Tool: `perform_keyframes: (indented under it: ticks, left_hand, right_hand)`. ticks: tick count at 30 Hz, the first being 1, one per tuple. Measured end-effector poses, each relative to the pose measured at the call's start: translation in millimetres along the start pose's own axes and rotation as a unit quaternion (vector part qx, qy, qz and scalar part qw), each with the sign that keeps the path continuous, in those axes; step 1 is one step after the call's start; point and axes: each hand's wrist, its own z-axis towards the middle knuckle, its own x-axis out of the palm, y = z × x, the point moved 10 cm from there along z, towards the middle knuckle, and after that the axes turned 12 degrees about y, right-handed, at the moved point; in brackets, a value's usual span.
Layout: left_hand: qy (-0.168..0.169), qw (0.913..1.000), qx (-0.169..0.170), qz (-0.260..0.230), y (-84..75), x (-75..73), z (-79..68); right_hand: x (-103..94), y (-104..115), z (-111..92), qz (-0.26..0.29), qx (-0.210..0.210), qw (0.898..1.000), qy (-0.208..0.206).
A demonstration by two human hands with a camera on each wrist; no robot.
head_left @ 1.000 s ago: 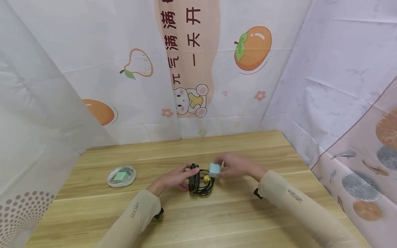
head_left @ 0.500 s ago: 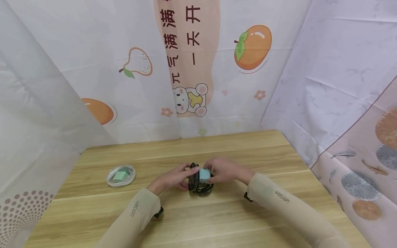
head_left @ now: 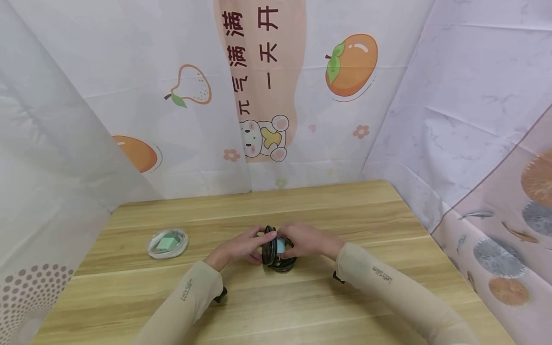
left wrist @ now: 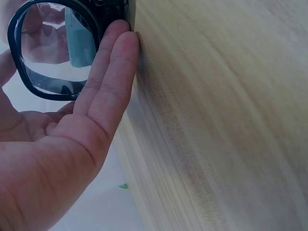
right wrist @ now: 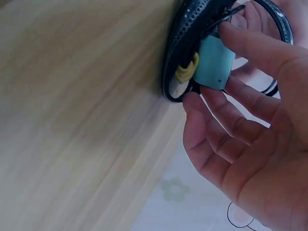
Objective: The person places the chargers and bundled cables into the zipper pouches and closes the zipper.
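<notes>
In the middle of the table stands a small clear zip case (head_left: pixel 269 247) with black edging, its lid raised upright. My left hand (head_left: pixel 239 248) holds that lid between thumb and fingers; in the left wrist view the clear window (left wrist: pixel 43 65) shows through to the other side. A light-blue charger block (right wrist: pixel 214 62) is pinched between the thumb and fingers of my right hand (head_left: pixel 302 239), inside the case's lower half. Beside the block, in the right wrist view, lies a yellow band (right wrist: pixel 186 70) around something pale. My right fingers hide much of the block from above.
On the left of the wooden table (head_left: pixel 345 306) lies a coiled white cable (head_left: pixel 153 251) with a mint-green charger block (head_left: pixel 167 243) on it. Printed fabric walls (head_left: pixel 194 167) rise behind the table and on both sides.
My right hand has moved left, carrying the blue charger block from beside the zip case down into it. The left hand has kept its hold on the raised lid.
</notes>
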Motion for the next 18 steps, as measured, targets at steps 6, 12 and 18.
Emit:
perform_keyframes:
  ticks: [6, 12, 18]
  left_hand:
    - [-0.005, 0.9998, 0.001, -0.02, 1.9, -1.0, -1.6]
    - [-0.013, 0.9996, 0.0, -0.027, 2.6, -2.9, -3.7]
    - [-0.013, 0.9996, 0.005, -0.024, 2.9, -4.0, -3.4]
  right_hand:
    - [4.5, -3.2, 1.0, 0.03, 0.005, 1.0, -0.001]
    - [5.7, -3.6, 2.5, 0.035, 0.013, 0.999, -0.014]
    - [7.2, -4.7, 3.0, 0.023, 0.025, 0.999, -0.03]
